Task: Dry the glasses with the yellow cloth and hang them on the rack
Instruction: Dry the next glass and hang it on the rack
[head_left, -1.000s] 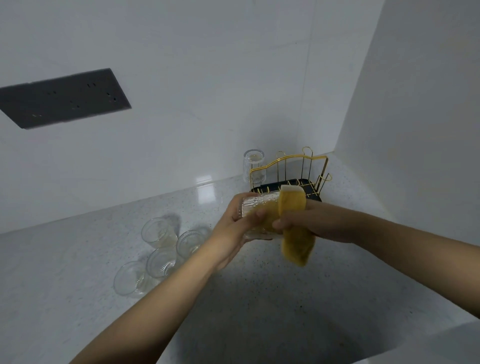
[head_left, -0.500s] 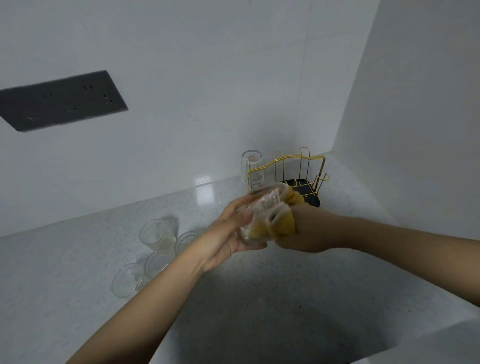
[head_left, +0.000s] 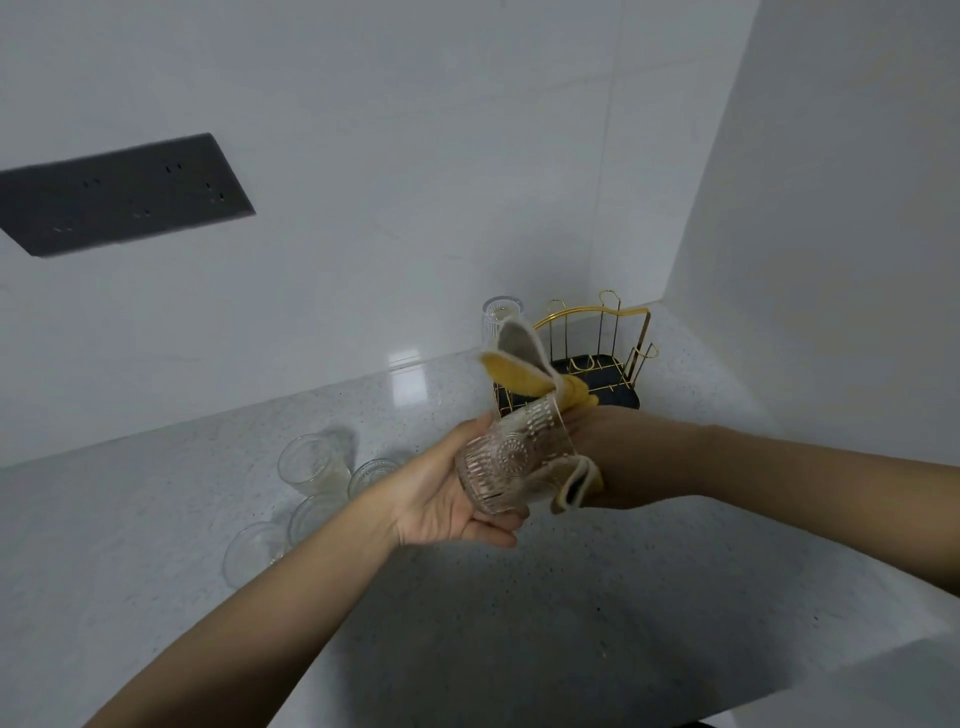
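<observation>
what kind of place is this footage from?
Most likely a home kitchen corner: a speckled stone countertop meeting pale wall panels, a gold wire drying rack at the back, a dark socket plate on the wall, and clear glasses waiting on the counter.

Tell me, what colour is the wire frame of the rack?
Gold; the rack stands on a black base, seen in the head view.

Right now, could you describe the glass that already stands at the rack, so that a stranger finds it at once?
Look to the far corner of the counter, where the gold rack stands. The glass stands upright at the rack's left end, against the wall. Unlike the four glasses clustered far left on the counter, it stands alone and has ribbed sides.
</observation>
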